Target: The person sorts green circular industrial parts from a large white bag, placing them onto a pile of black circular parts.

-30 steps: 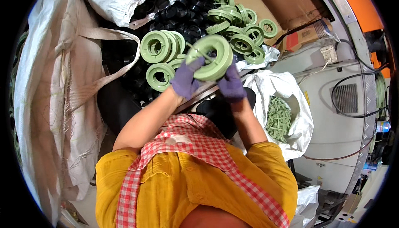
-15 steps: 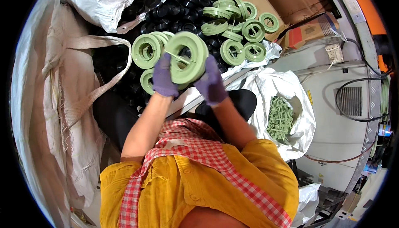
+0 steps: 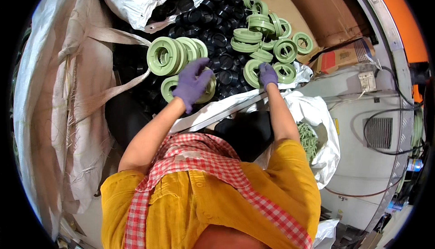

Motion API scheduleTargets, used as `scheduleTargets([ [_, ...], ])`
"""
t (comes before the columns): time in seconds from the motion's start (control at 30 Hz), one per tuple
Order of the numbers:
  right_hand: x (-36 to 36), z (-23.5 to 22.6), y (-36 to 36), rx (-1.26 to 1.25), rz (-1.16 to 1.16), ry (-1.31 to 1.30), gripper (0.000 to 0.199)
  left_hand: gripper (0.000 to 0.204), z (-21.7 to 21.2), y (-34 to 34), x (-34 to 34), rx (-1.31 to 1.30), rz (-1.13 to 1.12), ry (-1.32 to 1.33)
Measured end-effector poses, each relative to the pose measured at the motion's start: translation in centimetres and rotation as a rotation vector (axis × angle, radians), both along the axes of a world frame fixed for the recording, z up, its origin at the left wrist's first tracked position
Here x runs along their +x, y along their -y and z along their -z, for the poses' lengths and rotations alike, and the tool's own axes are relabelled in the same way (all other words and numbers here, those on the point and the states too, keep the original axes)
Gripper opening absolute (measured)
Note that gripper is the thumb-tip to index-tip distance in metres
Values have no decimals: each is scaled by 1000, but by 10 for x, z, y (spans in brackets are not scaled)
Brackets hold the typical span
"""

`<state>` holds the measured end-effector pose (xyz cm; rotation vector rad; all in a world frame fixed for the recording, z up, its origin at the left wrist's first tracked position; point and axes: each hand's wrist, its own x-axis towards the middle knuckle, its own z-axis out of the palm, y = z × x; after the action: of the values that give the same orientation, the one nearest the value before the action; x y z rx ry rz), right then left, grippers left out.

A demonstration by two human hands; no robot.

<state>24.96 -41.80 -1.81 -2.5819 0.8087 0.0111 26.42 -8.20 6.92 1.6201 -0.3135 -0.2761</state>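
Both my hands wear purple gloves. My left hand [image 3: 192, 85] is open, fingers apart, over a light-green plastic ring [image 3: 210, 88] that it partly hides; whether it touches the ring is unclear. Beside it lies another green ring [image 3: 167, 87], and just beyond stands a row of green rings [image 3: 161, 56] on edge. At the right, my right hand [image 3: 268, 75] has its fingers closed on the edge of a green ring [image 3: 250, 73] in the heap. A further ring [image 3: 286, 72] lies right next to that hand, a thin bar across its opening.
Black round caps [image 3: 222, 39] lie heaped under and between the rings. A white bag [image 3: 330, 151] of thin green plastic sticks [image 3: 307, 141] is at my right. Large woven sacks [image 3: 50, 113] hang at the left; cardboard [image 3: 290, 11] lies at the back right.
The ring held between both hands is now down at the left, beside the row. My left hand has opened over it, and my right hand has moved right to another ring.
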Motion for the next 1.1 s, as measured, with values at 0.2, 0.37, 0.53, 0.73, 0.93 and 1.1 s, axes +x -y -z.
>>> scheduleTargets([
  [0.2, -61, -126, -140, 75, -760, 678, 15, 77, 3, 33, -19, -290, -58, -311],
  [0.37, -80, -89, -168, 1002, -239, 883, 51, 42, 12, 12, -34, -1037, 85, -958],
  [0.53, -87, -105, -228, 1107, -487, 785, 64, 57, 2, 4, -60, -643, 40, -551],
  [0.73, -81, -135, -221, 1333, -346, 726, 73, 51, -51, -10, -33, -773, 196, -453],
  [0.93, -63, -128, -227, 1098, -307, 896, 70, 37, -46, 10, -24, -831, 35, -488],
  [1.1, -30, -117, -216, 1315, -143, 922, 46, 35, -15, 22, 4, -991, -124, -825],
])
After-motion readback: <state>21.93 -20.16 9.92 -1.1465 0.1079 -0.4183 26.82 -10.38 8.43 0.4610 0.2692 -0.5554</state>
